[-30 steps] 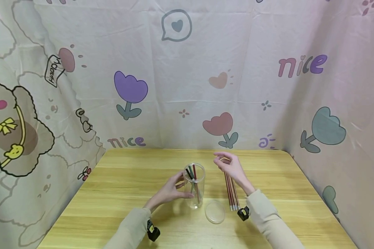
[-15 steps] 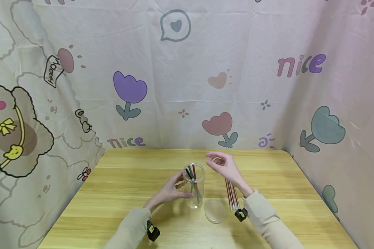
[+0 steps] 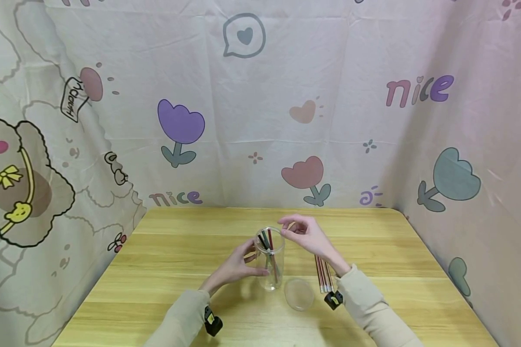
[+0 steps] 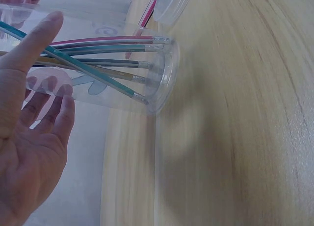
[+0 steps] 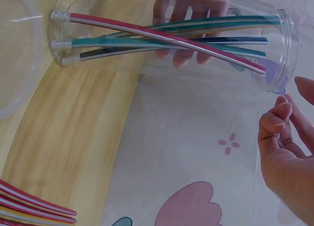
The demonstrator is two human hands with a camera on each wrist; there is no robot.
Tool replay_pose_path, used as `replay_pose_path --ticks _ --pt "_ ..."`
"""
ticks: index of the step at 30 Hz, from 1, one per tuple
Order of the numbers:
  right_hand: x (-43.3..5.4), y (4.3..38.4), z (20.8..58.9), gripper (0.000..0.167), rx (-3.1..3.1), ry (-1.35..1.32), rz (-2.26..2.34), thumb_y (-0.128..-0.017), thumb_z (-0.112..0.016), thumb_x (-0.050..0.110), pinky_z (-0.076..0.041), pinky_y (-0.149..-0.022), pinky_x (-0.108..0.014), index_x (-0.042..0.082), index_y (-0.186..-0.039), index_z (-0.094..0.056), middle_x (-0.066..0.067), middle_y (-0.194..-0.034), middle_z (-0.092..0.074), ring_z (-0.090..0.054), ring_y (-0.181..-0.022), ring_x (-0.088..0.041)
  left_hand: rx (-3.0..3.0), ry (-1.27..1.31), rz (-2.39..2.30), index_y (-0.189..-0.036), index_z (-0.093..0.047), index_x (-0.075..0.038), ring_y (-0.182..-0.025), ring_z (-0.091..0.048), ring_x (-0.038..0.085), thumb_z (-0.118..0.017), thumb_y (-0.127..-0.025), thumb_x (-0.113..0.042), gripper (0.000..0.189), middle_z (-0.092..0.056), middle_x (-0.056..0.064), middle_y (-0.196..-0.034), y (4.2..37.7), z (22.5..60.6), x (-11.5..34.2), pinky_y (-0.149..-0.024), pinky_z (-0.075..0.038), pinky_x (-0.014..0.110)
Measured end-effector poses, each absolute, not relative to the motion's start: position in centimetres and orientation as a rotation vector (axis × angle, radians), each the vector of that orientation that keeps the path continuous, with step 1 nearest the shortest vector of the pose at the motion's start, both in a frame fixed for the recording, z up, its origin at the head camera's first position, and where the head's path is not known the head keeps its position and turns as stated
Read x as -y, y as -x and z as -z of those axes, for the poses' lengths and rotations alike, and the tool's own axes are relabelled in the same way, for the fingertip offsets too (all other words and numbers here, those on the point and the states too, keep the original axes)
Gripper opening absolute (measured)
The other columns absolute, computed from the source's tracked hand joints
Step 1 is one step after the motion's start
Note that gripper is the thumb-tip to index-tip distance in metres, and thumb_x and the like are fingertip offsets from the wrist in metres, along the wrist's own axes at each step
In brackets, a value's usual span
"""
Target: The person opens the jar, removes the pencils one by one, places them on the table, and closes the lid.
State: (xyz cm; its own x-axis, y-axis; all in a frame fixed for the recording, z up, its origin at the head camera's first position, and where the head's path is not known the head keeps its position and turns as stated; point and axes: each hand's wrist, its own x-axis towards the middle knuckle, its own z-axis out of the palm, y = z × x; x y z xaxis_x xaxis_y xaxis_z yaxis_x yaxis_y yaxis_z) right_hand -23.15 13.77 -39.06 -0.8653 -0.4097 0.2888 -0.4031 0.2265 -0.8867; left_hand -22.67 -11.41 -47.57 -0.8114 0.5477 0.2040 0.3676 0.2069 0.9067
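A tall clear plastic jar (image 3: 280,268) stands upright, holding several eraser-tipped pencils (image 5: 162,36) in red, teal and dark colours. My left hand (image 3: 234,266) grips it from the left, thumb on the near side and fingers around the back. In the left wrist view, the left hand (image 4: 37,133) shows curled about the jar wall. Close beside the jar's open rim is my right hand (image 3: 306,235), its fingers loosely bent with no pencil among them. The right wrist view has the right hand (image 5: 287,142) right by the rim; I cannot tell whether it touches.
A round clear lid (image 3: 299,295) lies flat on the wooden table (image 3: 178,270), just right of the jar. Several more pencils (image 3: 323,275), mostly red-striped, lie side by side under the right forearm. A patterned cloth (image 3: 252,86) hangs behind the table and at both sides.
My right hand has moved left from above the loose pencils to the jar's rim. The left hand and the jar have stayed in place.
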Motion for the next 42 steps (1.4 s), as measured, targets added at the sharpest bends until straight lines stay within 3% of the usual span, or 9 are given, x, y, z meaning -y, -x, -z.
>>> replay_pose_path --ticks 13,24,29,37,42 --pt "-13.3 23.4 39.5 0.027 -2.468 0.894 1.701 -0.091 -0.071 0.01 -0.045 -0.057 -0.013 0.002 -0.117 -0.071 -0.014 -0.095 -0.064 -0.054 -0.067 -0.002 -2.316 -0.883 -1.651 -0.153 -0.037 -0.01 -0.14 -0.047 0.043 -0.086 -0.079 -0.015 0.089 -0.05 0.018 -0.149 22.7 47.7 11.5 -0.119 -0.041 0.055" --pt "-12.8 23.5 39.2 0.02 -2.538 1.061 1.579 -0.09 -0.072 0.005 -0.032 -0.066 -0.022 0.006 -0.109 -0.076 -0.006 -0.088 -0.06 -0.038 -0.074 -0.013 -2.315 -0.883 -1.654 -0.154 -0.037 -0.011 -0.14 -0.047 0.043 -0.086 -0.08 -0.015 0.089 -0.05 0.018 -0.149 22.6 47.6 11.4 -0.119 -0.04 0.056" --pt "-12.6 23.6 38.9 0.018 -2.502 1.102 1.526 -0.088 -0.075 0.009 -0.036 -0.073 -0.022 0.007 -0.106 -0.078 -0.007 -0.098 -0.067 -0.046 -0.083 -0.016 -2.314 -0.888 -1.657 -0.154 -0.036 -0.013 -0.14 -0.047 0.043 -0.086 -0.08 -0.016 0.089 -0.05 0.017 -0.15 22.6 47.6 11.5 -0.119 -0.04 0.056" --pt "-12.3 23.6 38.7 0.014 -2.437 1.104 1.51 -0.086 -0.078 0.011 -0.038 -0.076 -0.026 0.009 -0.099 -0.078 -0.007 -0.1 -0.062 -0.049 -0.094 -0.026 -2.306 -0.902 -1.654 -0.154 -0.037 -0.014 -0.14 -0.047 0.041 -0.085 -0.08 -0.016 0.087 -0.051 0.016 -0.148 22.7 47.6 11.5 -0.12 -0.041 0.053" --pt "-12.1 23.6 38.7 0.014 -2.423 1.117 1.489 -0.085 -0.078 0.014 -0.041 -0.085 -0.033 0.011 -0.099 -0.078 -0.006 -0.102 -0.061 -0.049 -0.098 -0.021 -2.301 -0.904 -1.655 -0.153 -0.038 -0.013 -0.14 -0.047 0.042 -0.085 -0.081 -0.016 0.086 -0.05 0.017 -0.148 22.6 47.6 11.5 -0.12 -0.04 0.054"
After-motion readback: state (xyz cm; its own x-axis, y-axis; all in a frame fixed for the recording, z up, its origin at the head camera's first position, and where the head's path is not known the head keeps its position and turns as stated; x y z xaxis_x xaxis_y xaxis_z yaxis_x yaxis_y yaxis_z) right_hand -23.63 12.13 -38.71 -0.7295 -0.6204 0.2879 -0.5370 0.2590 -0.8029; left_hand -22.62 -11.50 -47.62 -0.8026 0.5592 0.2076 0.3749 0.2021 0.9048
